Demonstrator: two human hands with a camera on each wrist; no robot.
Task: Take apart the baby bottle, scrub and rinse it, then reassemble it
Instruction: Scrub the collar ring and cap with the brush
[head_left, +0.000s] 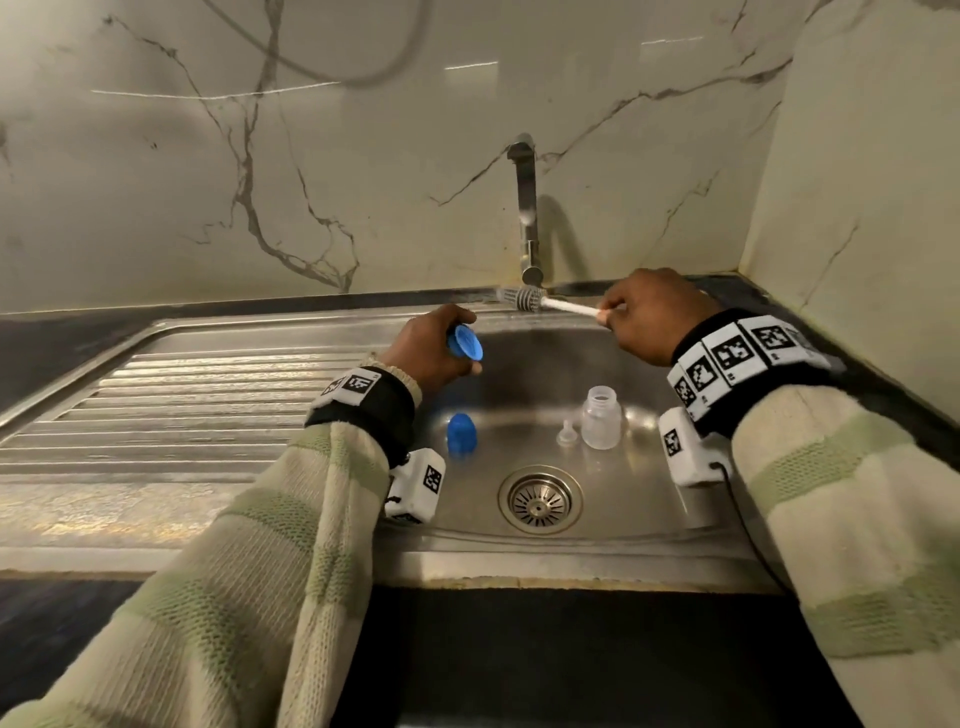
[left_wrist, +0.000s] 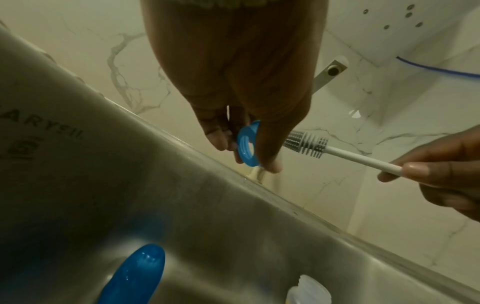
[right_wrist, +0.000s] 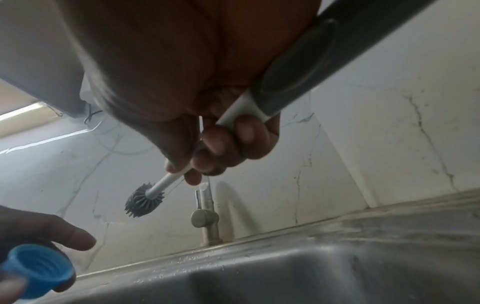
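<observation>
the bottle is already apart in the sink (head_left: 691, 364). near the drain (head_left: 540, 500) stand the blue cap (head_left: 462, 434), the teat (head_left: 566, 434) and the clear bottle (head_left: 601, 417). past the drain, the left hand (head_left: 431, 348) pinches the blue ring (head_left: 465, 344). the right hand (head_left: 649, 317) grips the brush (head_left: 540, 301). scrubbing looks next: the brush must go into the ring.

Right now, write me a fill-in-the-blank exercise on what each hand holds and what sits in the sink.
1. The left hand holds the blue ____.
2. The right hand holds the ____ by its white handle.
3. The clear bottle stands ____ in the sink basin, without its top.
4. The small clear nipple lies between the bottle and the blue ____.

Missing words: ring; brush; upright; cap
</observation>
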